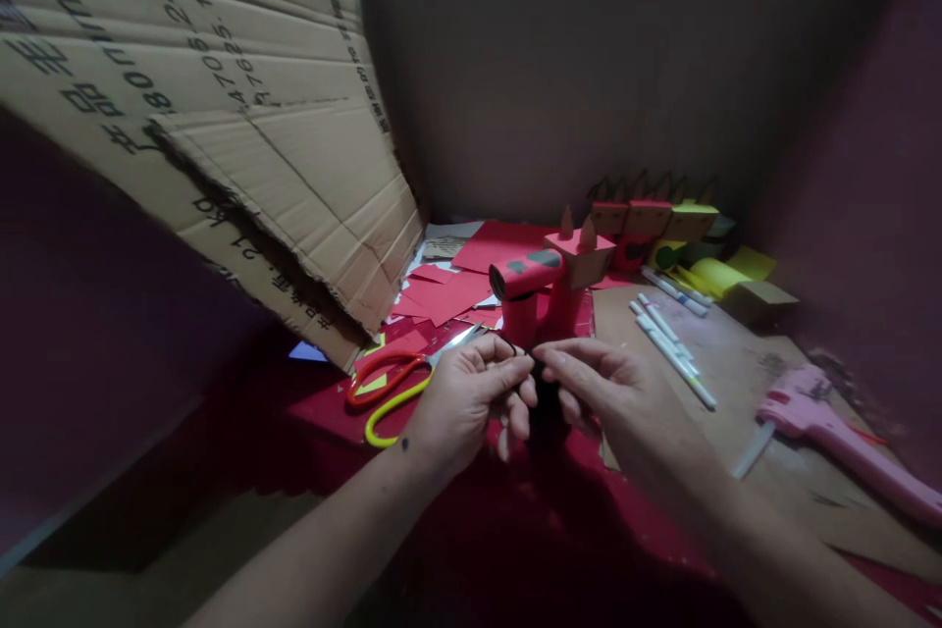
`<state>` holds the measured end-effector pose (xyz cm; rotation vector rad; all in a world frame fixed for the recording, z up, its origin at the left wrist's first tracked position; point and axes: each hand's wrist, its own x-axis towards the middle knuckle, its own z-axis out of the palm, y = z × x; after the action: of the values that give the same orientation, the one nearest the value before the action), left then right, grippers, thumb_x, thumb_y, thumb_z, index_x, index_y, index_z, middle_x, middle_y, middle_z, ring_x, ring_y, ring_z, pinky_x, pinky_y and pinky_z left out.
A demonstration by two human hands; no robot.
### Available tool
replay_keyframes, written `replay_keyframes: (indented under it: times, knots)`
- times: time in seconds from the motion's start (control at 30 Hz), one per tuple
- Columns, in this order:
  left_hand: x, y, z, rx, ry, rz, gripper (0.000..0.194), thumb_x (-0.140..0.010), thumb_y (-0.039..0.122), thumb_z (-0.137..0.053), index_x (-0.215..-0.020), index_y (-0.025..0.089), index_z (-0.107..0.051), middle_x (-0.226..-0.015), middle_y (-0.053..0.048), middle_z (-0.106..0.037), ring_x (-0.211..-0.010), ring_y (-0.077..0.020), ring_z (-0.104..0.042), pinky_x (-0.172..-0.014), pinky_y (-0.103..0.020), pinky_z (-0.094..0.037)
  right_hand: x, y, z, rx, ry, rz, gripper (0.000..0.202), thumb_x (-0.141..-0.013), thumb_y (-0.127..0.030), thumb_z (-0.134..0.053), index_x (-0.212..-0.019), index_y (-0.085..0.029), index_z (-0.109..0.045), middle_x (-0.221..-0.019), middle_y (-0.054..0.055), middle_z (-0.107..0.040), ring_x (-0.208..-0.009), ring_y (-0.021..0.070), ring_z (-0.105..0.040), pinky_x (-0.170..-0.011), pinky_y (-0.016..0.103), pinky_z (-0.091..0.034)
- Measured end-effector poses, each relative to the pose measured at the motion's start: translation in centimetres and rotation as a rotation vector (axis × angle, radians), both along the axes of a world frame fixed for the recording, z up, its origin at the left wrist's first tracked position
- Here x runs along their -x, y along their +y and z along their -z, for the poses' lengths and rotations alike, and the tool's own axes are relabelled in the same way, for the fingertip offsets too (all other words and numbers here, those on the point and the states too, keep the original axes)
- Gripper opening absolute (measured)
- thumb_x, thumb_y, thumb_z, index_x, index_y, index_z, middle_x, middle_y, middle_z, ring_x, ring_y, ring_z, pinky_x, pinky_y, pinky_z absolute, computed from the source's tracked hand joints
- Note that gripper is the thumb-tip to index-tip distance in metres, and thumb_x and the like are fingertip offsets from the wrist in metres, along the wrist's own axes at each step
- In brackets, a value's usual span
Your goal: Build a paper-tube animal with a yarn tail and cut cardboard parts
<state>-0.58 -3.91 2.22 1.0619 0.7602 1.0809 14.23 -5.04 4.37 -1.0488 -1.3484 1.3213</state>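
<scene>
My left hand (471,397) is closed in a pinch between thumb and forefinger. Facing it, my right hand (614,392) pinches in the same way, the fingertips of both nearly meeting. A thin black piece (531,353) shows between them; its kind is too small and dark to tell. Just beyond the fingers stands a red paper animal figure (528,273), its spotted tube body lying on upright tubes, its box head (578,255) topped with two brown cones. Scissors (390,381) with red and yellow handles lie left of my left hand, their blades partly behind it.
A large cardboard sheet (294,167) leans at left. Red paper pieces (448,294) lie behind the figure. Several white markers (671,348) and a pink glue gun (802,402) rest on a board (706,451) at right. More box-headed figures (652,216) and a yellow one (728,280) are behind.
</scene>
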Motion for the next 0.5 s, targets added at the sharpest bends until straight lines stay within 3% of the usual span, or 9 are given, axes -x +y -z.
replay_keyframes:
  times: [0.1, 0.33, 0.5]
  knots:
    - [-0.2, -0.6, 0.2, -0.046, 0.047, 0.023, 0.014, -0.081, 0.025, -0.056, -0.075, 0.015, -0.049, -0.062, 0.000, -0.062, -0.037, -0.0108, -0.057, -0.027, -0.016, -0.042, 0.7, 0.0, 0.9, 0.134, 0.206, -0.099, 0.022, -0.073, -0.037, -0.064, -0.079, -0.016, -0.064, -0.050, -0.004, -0.051, -0.041, 0.0050, -0.037, -0.039, 0.019, -0.025]
    - [0.2, -1.8, 0.1, -0.016, 0.084, 0.031, 0.009, -0.079, 0.021, -0.057, -0.082, 0.015, -0.050, -0.058, 0.002, -0.062, -0.037, -0.0127, -0.058, -0.028, -0.017, -0.043, 1.3, -0.3, 2.0, 0.224, 0.433, -0.067, 0.016, -0.067, -0.030, -0.069, -0.065, -0.017, -0.062, -0.049, -0.004, -0.052, -0.043, 0.0052, -0.041, -0.040, 0.018, -0.028]
    - [0.4, -2.3, 0.1, -0.030, 0.081, 0.036, 0.008, -0.081, 0.020, -0.055, -0.083, 0.016, -0.048, -0.058, 0.002, -0.062, -0.037, -0.0130, -0.059, -0.028, -0.017, -0.043, 1.6, -1.1, 2.5, 0.277, 0.529, -0.067, 0.014, -0.066, -0.029, -0.071, -0.070, -0.018, -0.063, -0.051, -0.004, -0.054, -0.044, 0.0056, -0.045, -0.040, 0.017, -0.030]
